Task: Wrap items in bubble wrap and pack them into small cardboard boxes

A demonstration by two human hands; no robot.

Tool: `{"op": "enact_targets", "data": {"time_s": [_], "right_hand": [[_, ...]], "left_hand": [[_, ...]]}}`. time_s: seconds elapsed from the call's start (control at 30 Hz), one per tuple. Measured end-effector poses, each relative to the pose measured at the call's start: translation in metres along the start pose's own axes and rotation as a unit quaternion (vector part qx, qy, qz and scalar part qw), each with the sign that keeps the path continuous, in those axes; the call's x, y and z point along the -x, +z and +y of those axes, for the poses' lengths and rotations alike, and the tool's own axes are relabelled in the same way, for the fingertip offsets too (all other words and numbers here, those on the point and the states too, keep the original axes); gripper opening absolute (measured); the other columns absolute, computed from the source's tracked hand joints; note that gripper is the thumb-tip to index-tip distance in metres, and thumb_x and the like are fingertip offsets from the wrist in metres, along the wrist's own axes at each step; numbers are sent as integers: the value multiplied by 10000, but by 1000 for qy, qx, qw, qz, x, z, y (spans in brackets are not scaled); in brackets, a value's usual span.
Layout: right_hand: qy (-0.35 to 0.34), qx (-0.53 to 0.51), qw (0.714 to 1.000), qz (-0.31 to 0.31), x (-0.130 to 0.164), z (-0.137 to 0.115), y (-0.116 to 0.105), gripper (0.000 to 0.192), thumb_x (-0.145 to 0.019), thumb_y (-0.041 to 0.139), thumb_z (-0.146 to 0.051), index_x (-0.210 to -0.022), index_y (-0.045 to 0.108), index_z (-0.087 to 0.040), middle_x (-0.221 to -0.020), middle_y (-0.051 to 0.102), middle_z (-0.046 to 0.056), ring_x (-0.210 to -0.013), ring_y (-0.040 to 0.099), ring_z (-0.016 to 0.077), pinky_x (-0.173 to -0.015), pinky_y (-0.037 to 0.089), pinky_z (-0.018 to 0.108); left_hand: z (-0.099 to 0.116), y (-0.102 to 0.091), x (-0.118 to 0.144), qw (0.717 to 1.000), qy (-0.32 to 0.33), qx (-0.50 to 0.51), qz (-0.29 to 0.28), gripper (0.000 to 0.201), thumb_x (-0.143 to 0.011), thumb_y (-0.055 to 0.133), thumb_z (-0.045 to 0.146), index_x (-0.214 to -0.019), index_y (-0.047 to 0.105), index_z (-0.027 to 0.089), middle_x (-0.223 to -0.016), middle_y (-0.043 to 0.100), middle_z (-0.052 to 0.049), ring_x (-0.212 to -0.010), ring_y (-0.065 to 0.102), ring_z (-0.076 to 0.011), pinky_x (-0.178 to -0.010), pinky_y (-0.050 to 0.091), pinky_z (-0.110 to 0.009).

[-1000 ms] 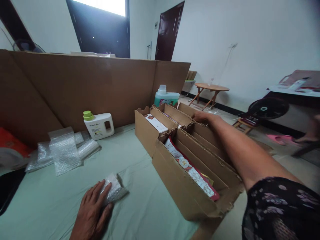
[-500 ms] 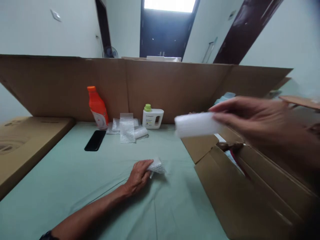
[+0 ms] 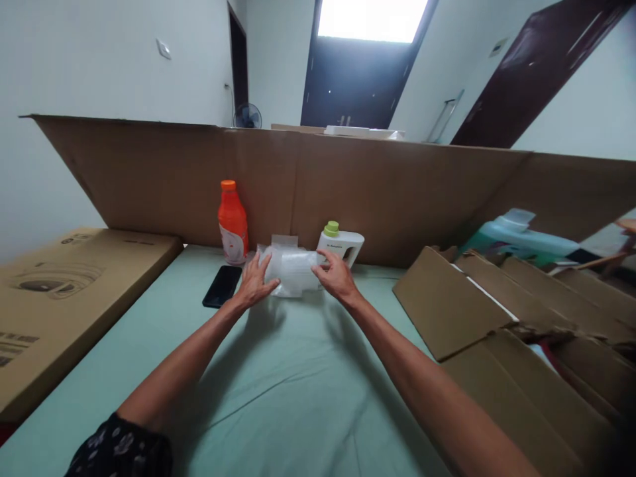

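Note:
Both hands are at a pile of clear bubble wrap (image 3: 285,240) near the cardboard wall. My left hand (image 3: 252,285) is at the pile's left side, fingers spread and thumb apart, touching the wrap. At the other end, my right hand (image 3: 338,273) pinches the edge of a whitish bubble wrap roll (image 3: 295,265) lying across the pile. Close behind that hand stands a white bottle with a green cap (image 3: 342,244), partly covered by the fingers. A black phone (image 3: 221,287) lies beside my left hand, and an orange bottle (image 3: 232,218) stands behind it.
An upright cardboard panel (image 3: 368,192) borders the green cloth (image 3: 278,397) at the back. A flat cardboard box (image 3: 99,271) lies on the left. At right are an open carton (image 3: 457,305) and a bottle of teal liquid (image 3: 521,235).
My right hand has brought the whitish roll from above the carton leftward onto the pile. My left hand has moved forward to the pile from mid-cloth, where it held crumpled bubble wrap. The view has shifted.

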State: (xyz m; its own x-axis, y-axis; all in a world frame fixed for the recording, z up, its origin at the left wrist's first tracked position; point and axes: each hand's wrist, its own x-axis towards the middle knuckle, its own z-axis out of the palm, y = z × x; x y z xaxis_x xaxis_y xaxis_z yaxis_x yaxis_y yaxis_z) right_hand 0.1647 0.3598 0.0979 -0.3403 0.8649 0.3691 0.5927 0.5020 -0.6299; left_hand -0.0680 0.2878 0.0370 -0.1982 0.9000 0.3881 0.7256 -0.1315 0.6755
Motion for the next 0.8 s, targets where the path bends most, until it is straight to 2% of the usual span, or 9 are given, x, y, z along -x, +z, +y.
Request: {"op": "enact_targets", "data": {"time_s": [0.07,0.13,0.23,0.37,0.5,0.57,0.67,0.8], "right_hand": [[12,30,999,-29,8,20,14,472,-794,619,-214,-1265,649,-205,-1391,595,136,-914,725,228,-890,576,390],[18,61,996,-55,23,39,24,500,-792,632,-203,-1292,643,-193,-1434,563,155,-1057,699,269,-952,550,425],[11,103,991,-86,40,57,39,526,-819,649,-214,-1342,621,-167,-1492,511,178,-1315,551,316,-1074,454,468],[-14,146,983,-109,38,58,67,528,-874,645,-232,-1399,586,-208,-1557,447,157,-1419,425,318,-1143,339,495],[-13,172,979,-108,21,54,89,516,-902,623,-214,-1413,572,-170,-1538,455,203,-1414,419,340,-1138,309,513],[-9,176,979,-104,18,52,92,508,-914,610,-219,-1417,567,-169,-1533,457,211,-1402,430,347,-1125,316,517],[-3,173,981,-89,26,48,85,497,-929,602,-242,-1419,561,-173,-1555,429,203,-1414,409,341,-1129,306,504],[18,173,982,-77,66,43,59,455,-937,592,-241,-1382,586,-150,-1551,432,207,-1396,429,332,-1124,318,495]], "left_hand": [[-12,6,0,999,9,-34,-27,761,-821,715,375,-1501,435,175,-1646,243,-215,-1493,270,-435,-1180,232,-616],[-21,15,10,996,17,-64,-51,766,-837,707,416,-1516,416,215,-1670,183,-190,-1509,234,-425,-1179,230,-613],[-29,29,25,991,22,-105,-85,756,-844,704,437,-1517,419,244,-1677,178,-168,-1521,207,-408,-1179,245,-592],[-28,47,22,981,19,-159,-110,730,-859,686,410,-1520,423,242,-1667,220,-171,-1519,220,-405,-1185,236,-582],[-28,55,-2,971,7,-210,-115,673,-883,643,345,-1511,445,205,-1652,239,-212,-1502,253,-439,-1171,234,-625],[-28,56,-12,966,1,-232,-113,643,-888,626,327,-1497,467,193,-1646,253,-220,-1496,272,-441,-1166,242,-632],[-25,51,-15,961,-6,-256,-104,625,-881,621,310,-1479,486,188,-1634,285,-216,-1489,300,-424,-1166,269,-610],[-14,38,9,961,-4,-260,-89,625,-894,580,309,-1476,465,113,-1610,302,-261,-1474,332,-415,-1162,312,-565]]}}
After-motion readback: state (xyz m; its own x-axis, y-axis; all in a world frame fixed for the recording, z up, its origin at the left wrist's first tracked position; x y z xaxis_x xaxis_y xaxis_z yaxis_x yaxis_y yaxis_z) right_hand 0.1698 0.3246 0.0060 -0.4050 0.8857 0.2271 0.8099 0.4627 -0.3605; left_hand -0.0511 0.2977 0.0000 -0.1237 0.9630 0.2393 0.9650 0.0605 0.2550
